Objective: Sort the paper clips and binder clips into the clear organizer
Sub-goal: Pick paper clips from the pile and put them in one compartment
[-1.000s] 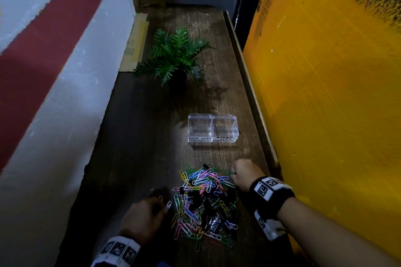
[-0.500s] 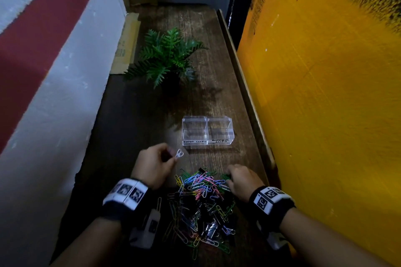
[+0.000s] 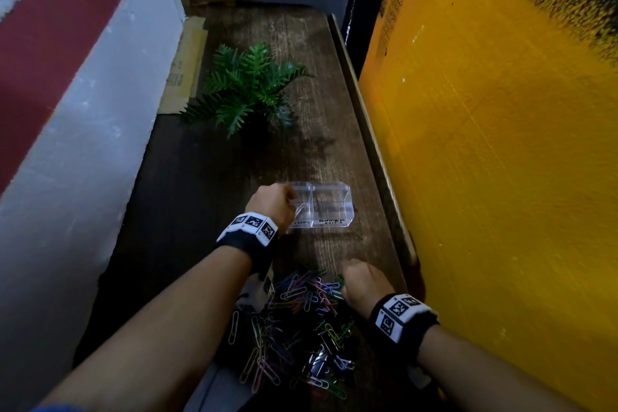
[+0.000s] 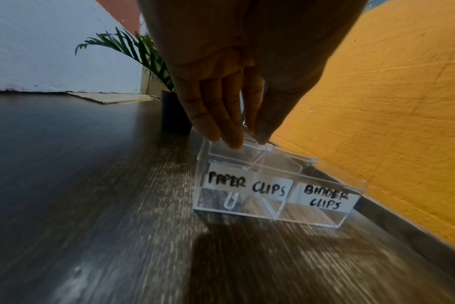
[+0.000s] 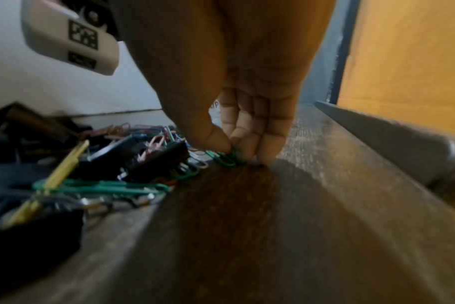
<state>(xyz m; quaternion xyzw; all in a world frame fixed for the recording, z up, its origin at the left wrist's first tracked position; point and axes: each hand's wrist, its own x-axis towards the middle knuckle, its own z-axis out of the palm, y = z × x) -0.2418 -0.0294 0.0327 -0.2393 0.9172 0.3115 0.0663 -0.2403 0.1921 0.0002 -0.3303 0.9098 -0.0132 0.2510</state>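
Note:
The clear two-cell organizer (image 3: 334,221) (image 4: 325,200) stands mid-table, labelled PAPER CLIPS on the left and BINDER CLIPS on the right. My left hand (image 3: 287,201) (image 4: 244,142) hovers over the left cell with straight fingers that hold nothing. A white paper clip (image 3: 299,210) (image 4: 231,200) is inside that cell. The mixed pile of coloured paper clips and black binder clips (image 3: 301,318) (image 5: 117,160) lies nearer to me. At the pile's far right corner my right hand (image 3: 363,283) (image 5: 237,152) pinches a green paper clip (image 5: 227,158) against the table.
A potted fern (image 3: 247,90) (image 4: 174,115) stands behind the organizer. A yellow wall (image 3: 485,177) and a raised wooden lip (image 3: 378,150) bound the table's right side, and a white wall (image 3: 83,160) the left. Flat cardboard (image 3: 182,67) lies at the far left.
My left hand carried a white paper clip from the pile's left side forward to the organizer and let it go into the left cell. The right hand stayed at the pile's far corner.

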